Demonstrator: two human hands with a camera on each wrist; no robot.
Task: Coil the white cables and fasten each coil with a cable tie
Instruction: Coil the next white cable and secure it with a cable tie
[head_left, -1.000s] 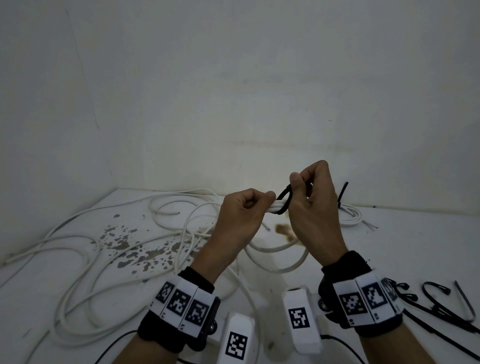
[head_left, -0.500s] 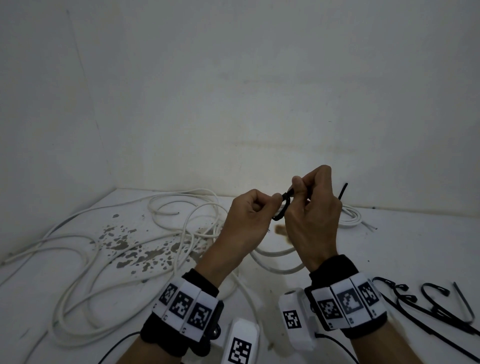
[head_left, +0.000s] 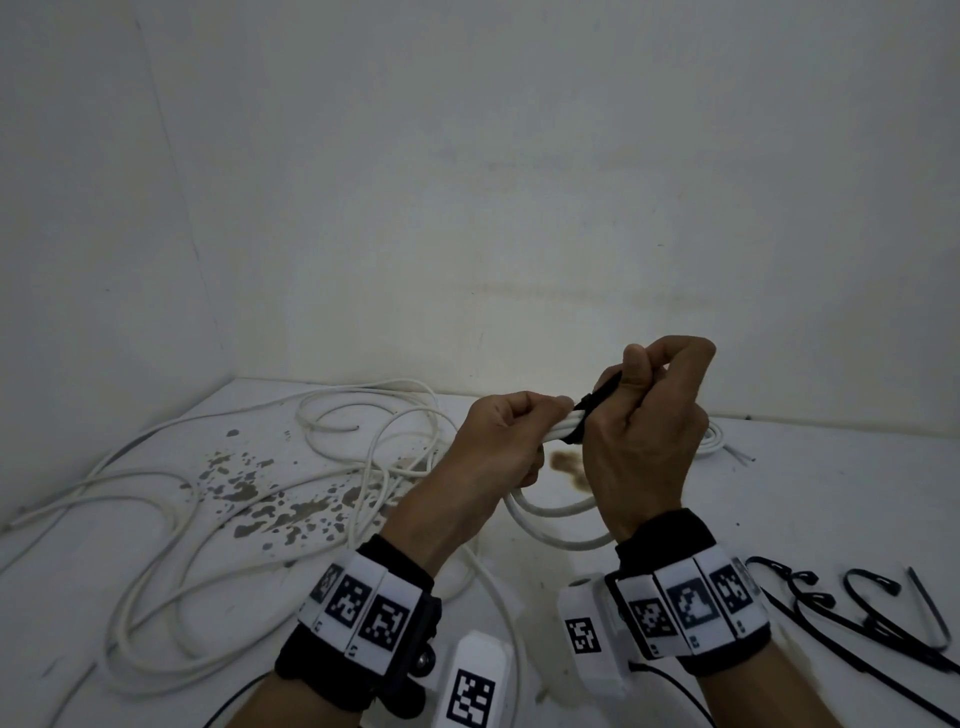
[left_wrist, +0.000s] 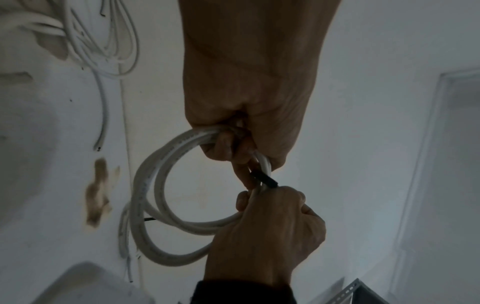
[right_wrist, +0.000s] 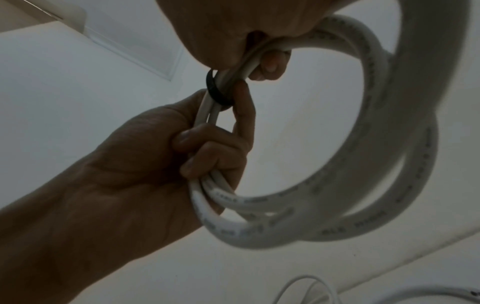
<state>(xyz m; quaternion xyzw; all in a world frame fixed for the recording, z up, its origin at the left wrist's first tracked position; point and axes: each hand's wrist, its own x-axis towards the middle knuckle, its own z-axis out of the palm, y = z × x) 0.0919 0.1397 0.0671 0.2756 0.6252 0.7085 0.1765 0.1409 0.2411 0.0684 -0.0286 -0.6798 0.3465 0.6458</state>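
Both my hands work on one coil, raised above the table.
My left hand clenches the white coil; at its 3 o'clock, my right hand pinches the black cable tie wrapped around it.

The white tabletop runs into a corner of two pale walls. Loose white cables sprawl in wide loops over its left half, crossing a patch of dark speckled stains. A brown smear marks the middle. A small white coil lies at the back, and black cable ties lie at the right edge.
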